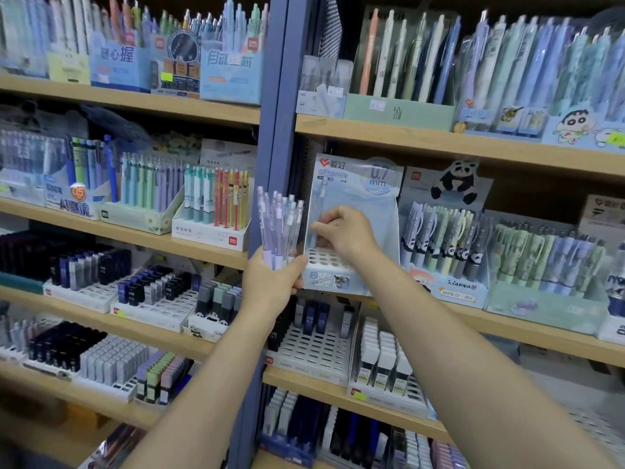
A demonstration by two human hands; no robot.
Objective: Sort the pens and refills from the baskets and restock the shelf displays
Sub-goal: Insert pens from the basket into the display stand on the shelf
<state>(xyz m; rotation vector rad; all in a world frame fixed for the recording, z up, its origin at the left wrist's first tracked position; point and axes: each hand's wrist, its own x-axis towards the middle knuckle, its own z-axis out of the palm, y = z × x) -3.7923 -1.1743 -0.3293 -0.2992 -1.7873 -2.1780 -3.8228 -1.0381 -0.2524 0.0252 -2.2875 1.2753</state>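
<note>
- Our left hand grips a bundle of pale lilac pens, held upright just beside the blue shelf post.
- Our right hand pinches a single clear pen, standing it in the holed tray of the 0.7 mm display box on the wooden shelf.
- The panda display stands just beside that box.

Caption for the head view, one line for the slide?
Left hand grips a bunch of lilac pens while right hand slots one pen into the near-empty 0.7 mm display box.
</note>
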